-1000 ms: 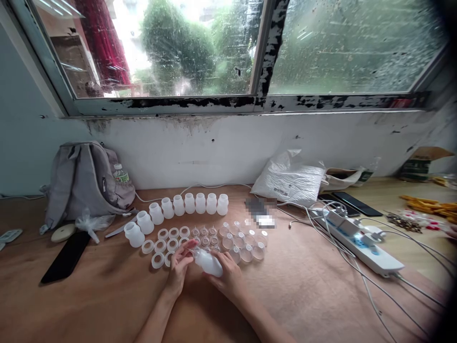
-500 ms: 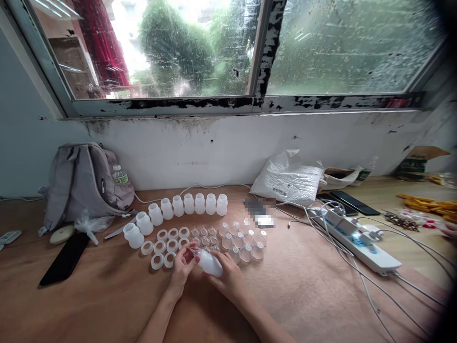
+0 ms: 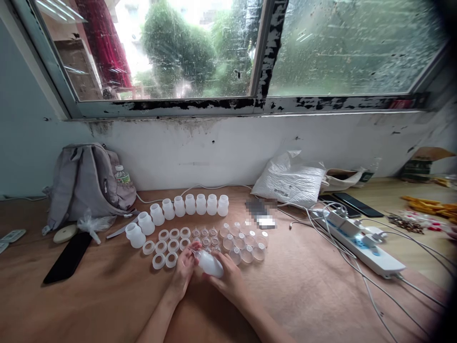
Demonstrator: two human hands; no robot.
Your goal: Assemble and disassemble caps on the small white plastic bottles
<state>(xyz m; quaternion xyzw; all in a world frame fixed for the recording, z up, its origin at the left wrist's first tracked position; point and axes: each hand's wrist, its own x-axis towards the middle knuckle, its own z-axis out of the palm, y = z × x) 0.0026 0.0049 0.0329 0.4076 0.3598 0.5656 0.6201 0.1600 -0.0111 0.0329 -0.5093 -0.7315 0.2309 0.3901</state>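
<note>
A frosted white baby bottle (image 3: 210,265) lies tilted between my hands, its top pointing left. My right hand (image 3: 229,277) wraps round the bottle's body. At the top end, the fingers of my left hand (image 3: 184,267) are closed round the neck and collar, and they partly hide it. Just beyond my hands stand several clear nipples (image 3: 204,232). White collar rings (image 3: 161,246) lie in rows to their left, and clear dome caps (image 3: 247,255) stand to their right. Behind these, several open white bottle bodies (image 3: 179,206) form a curved row.
A grey backpack (image 3: 85,186), a black phone (image 3: 67,258) and a plastic bag (image 3: 95,223) are on the left. A silver mailer bag (image 3: 289,178) rests by the wall. On the right are a power strip (image 3: 371,252) with trailing cables and two phones (image 3: 359,204).
My left fingers have shifted slightly at the bottle's top and close more round it. The right hand keeps its hold. The whole view has moved a little.
</note>
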